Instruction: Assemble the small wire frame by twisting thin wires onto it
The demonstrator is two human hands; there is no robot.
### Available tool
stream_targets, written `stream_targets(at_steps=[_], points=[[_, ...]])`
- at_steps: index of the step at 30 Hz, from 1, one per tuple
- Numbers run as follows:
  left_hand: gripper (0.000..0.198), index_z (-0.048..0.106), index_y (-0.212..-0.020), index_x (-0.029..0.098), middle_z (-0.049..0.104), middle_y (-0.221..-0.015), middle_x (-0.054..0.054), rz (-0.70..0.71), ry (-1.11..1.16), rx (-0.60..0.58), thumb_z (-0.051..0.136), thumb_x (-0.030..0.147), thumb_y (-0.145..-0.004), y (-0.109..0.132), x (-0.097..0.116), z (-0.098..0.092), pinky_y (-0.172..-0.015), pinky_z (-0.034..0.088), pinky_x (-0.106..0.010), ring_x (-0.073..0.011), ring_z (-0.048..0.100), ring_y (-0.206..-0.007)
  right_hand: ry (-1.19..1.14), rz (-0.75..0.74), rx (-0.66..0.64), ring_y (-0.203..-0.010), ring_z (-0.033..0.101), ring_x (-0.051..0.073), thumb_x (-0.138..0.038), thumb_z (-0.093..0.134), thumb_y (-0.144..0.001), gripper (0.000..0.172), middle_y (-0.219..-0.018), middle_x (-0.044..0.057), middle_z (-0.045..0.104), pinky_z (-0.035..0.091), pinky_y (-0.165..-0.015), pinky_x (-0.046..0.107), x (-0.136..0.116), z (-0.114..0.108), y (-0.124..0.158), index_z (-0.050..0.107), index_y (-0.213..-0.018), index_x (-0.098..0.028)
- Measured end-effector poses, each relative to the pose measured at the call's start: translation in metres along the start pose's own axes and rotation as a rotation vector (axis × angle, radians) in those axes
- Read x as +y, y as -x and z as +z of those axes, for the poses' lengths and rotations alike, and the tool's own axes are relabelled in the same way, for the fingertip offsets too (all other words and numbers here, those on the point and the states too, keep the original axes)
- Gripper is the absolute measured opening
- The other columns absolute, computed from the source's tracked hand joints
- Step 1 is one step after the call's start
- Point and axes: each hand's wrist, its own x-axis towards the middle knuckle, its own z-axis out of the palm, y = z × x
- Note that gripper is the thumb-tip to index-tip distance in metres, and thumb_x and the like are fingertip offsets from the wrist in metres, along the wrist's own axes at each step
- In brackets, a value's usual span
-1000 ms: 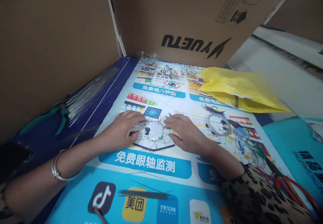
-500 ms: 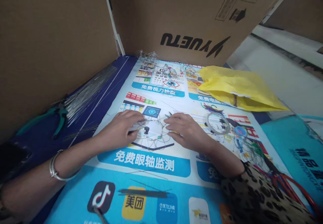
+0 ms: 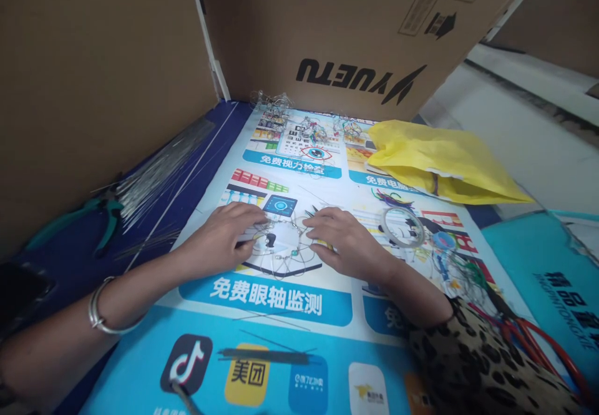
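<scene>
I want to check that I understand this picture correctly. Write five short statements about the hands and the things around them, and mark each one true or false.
1. A thin wire ring with small beads lies between the bare left hand and the bare right hand. True.
2. The silver-coloured metal bangle is on the right arm. False: it is on the left arm.
3. Pliers with teal handles lie on the dark blue surface. True.
4. The crumpled yellow bag lies to the left of the ring. False: it lies to the right.
5. The large black letters on the brown cardboard panel appear upside down. True.
</scene>
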Motion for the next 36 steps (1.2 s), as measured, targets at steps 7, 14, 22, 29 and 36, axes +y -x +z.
stream_targets(at_steps=[7,14,22,29,36], points=[[0.041,0.053,-0.117,0.018,0.053,-0.121,-0.008,0.009,-0.009,0.009,0.049,0.017,-0.076,0.0003,0.0001,0.0,-0.096,0.036,-0.041,-0.0241,0.044,-0.116,0.004,-0.005,0.008,-0.11,0.046,0.023,-0.025,0.055,-0.082,0.018,-0.116,0.004,0.062,0.042,-0.088,0.042,0.0008,0.0001,-0.0002,0.064,-0.096,-0.02],[0.042,0.053,-0.117,0.019,0.053,-0.122,-0.008,0.001,-0.006,0.0,0.049,0.017,-0.076,-0.0001,0.0001,0.0003,-0.097,0.036,-0.04,-0.024,0.043,-0.117,0.003,-0.003,0.004,-0.11,0.046,0.023,-0.025,0.056,-0.081,0.018,-0.116,0.004,0.062,0.042,-0.088,0.042,0.0012,-0.0003,-0.0001,0.063,-0.097,-0.02],[0.044,0.053,-0.118,0.02,0.052,-0.123,-0.008,-0.013,0.004,-0.001,0.049,0.016,-0.075,-0.0003,0.0009,-0.0009,-0.097,0.036,-0.041,-0.0243,0.043,-0.118,0.005,-0.002,-0.011,-0.11,0.047,0.024,-0.025,0.056,-0.081,0.018,-0.117,0.004,0.061,0.042,-0.088,0.043,0.0014,-0.0005,0.0,0.063,-0.097,-0.021],[0.043,0.053,-0.117,0.02,0.053,-0.122,-0.008,-0.004,0.011,0.009,0.05,0.017,-0.075,-0.0001,-0.0004,0.0002,-0.097,0.036,-0.042,-0.0247,0.043,-0.117,-0.02,-0.007,0.011,-0.111,0.047,0.023,-0.024,0.057,-0.08,0.019,-0.115,0.005,0.062,0.042,-0.089,0.044,0.0022,0.0004,0.0005,0.064,-0.097,-0.021],[0.042,0.053,-0.118,0.02,0.053,-0.123,-0.009,0.006,0.013,0.013,0.049,0.018,-0.076,0.0003,0.0,-0.0002,-0.097,0.036,-0.043,-0.0251,0.043,-0.117,-0.031,-0.003,-0.001,-0.112,0.047,0.023,-0.025,0.056,-0.081,0.018,-0.116,0.006,0.062,0.042,-0.09,0.044,0.0022,0.0002,0.0006,0.063,-0.097,-0.021]])
